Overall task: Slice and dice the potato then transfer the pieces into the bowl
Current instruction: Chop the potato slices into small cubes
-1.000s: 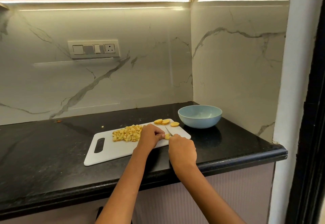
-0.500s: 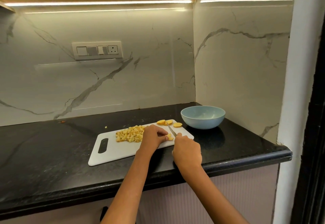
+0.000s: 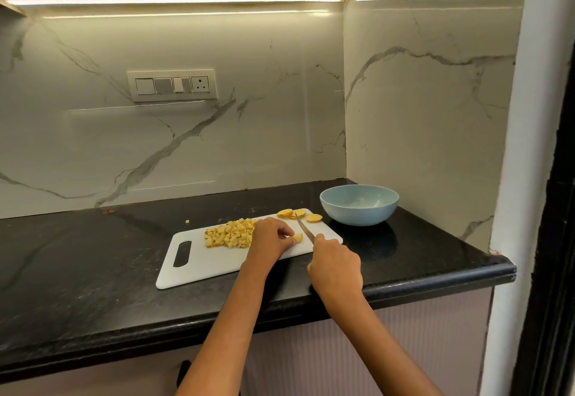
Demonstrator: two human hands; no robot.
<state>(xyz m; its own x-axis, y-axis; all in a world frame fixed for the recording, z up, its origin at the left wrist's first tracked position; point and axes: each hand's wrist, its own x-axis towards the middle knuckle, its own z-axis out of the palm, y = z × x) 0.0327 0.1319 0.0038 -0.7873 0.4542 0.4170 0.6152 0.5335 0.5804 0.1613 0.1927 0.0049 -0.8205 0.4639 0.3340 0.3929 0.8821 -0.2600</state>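
On the black counter in the head view lies a white cutting board, its handle slot toward 9 o'clock. At the board's centre sits a heap of diced potato. Toward 3 o'clock of the heap, the left hand rests on the board with curled fingers pinching a small potato piece at the fingertips. Just beside that piece, at its 3 o'clock, runs the blade of a knife, tip pointing toward 12 o'clock; whether the edge touches the piece cannot be told. The right hand is wrapped round the knife's handle, which the fist hides, over the board's corner at 4 o'clock. Three potato slices lie at the board's far edge, at 1 o'clock. A light blue bowl stands on the counter just beyond that corner, at 2 o'clock of the board, with no potato visible inside. One stray crumb lies on the counter at 11 o'clock of the board. A switch panel is set in the marble wall behind.
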